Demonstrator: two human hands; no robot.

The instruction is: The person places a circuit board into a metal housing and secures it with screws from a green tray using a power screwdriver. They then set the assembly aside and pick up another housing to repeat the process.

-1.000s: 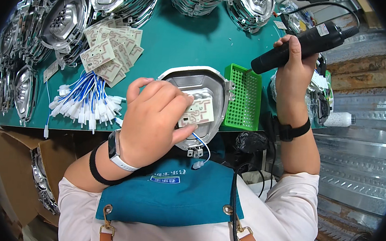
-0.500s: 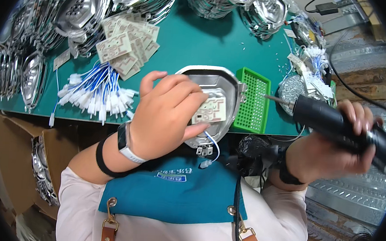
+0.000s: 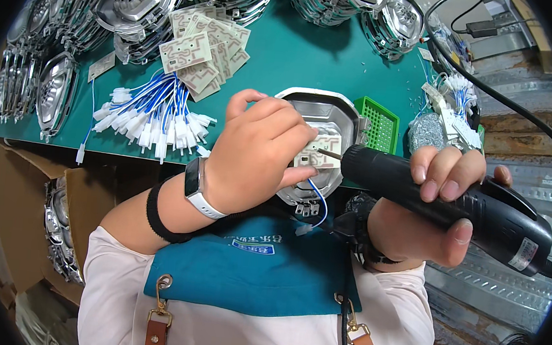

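A cream circuit board (image 3: 319,160) with pinkish tracks lies inside a shiny metal lamp housing (image 3: 313,96) at the table's near edge. My left hand (image 3: 261,149) holds the board in place, fingertips and thumb at its left side; part of the board is hidden beneath them. My right hand (image 3: 441,179) is wrapped round a black electric screwdriver (image 3: 383,174). The driver points left, and its bit (image 3: 330,154) reaches the board's face. From under the board a blue and white wire (image 3: 324,205) hangs over the housing's edge, ending in a white plug.
Behind my left hand lie loose circuit boards (image 3: 194,52) and bundled white plugs (image 3: 153,124) on blue wires. Stacked metal housings (image 3: 133,5) crowd the far left and back. A green perforated tray (image 3: 382,119) sits beside a round pile of small screws (image 3: 427,134). The driver's cable (image 3: 490,92) arches at right.
My right hand has swung the screwdriver leftward, from above the green tray to the board. My left hand stays on the board, and the view has shifted slightly.
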